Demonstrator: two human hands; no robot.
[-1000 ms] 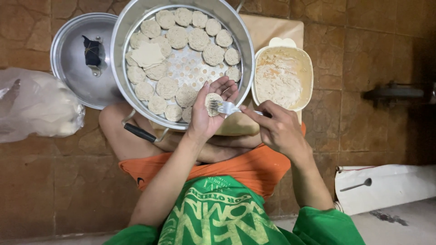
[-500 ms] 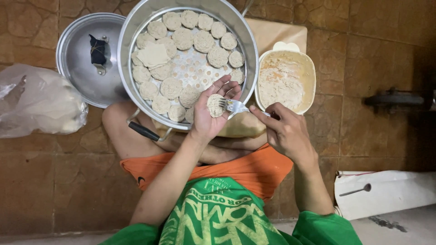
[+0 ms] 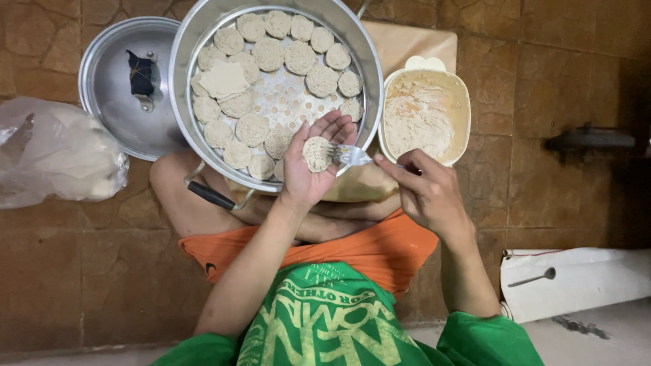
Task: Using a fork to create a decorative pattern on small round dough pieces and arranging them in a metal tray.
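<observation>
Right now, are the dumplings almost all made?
Many are done: filled dumplings ring the steamer tray, though its middle is bare. In hand: the left hand cups a filled wrapper while the right hand works a fork on it. Left: filling in the cream bowl and spare wrappers.

shiny metal steamer pot [image 3: 196, 146] and fork [image 3: 349, 156]; matt, floury dumpling [image 3: 316, 154]; glossy cream plastic tub [image 3: 462, 102].
</observation>
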